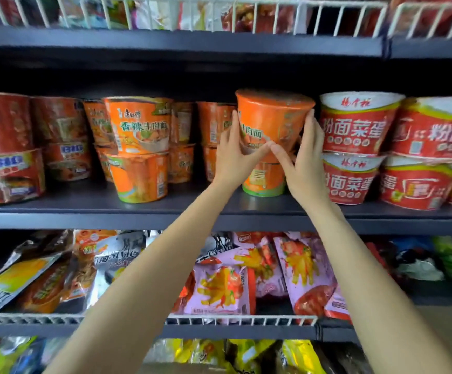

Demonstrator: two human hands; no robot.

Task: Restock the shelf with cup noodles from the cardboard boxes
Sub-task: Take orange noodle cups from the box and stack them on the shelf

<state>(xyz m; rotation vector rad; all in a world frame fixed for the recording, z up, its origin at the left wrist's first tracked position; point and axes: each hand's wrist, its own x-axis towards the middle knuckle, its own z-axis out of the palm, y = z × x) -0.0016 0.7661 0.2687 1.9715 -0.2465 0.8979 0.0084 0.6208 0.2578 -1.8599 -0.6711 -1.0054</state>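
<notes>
An orange cup noodle (272,117) is held between both hands at the middle of the dark shelf (219,209). It sits on top of another orange cup (264,179), tilted slightly. My left hand (235,155) grips its left side and my right hand (304,160) grips its right side, thumbs touching in front. More orange cups (138,147) stand stacked two high to the left. No cardboard boxes are in view.
Red cup noodles (357,147) stacked two high stand close on the right, and dark red cups (6,149) on the far left. Snack packets (227,282) fill the wire-fronted shelf below. The shelf above (179,41) hangs low over the cups.
</notes>
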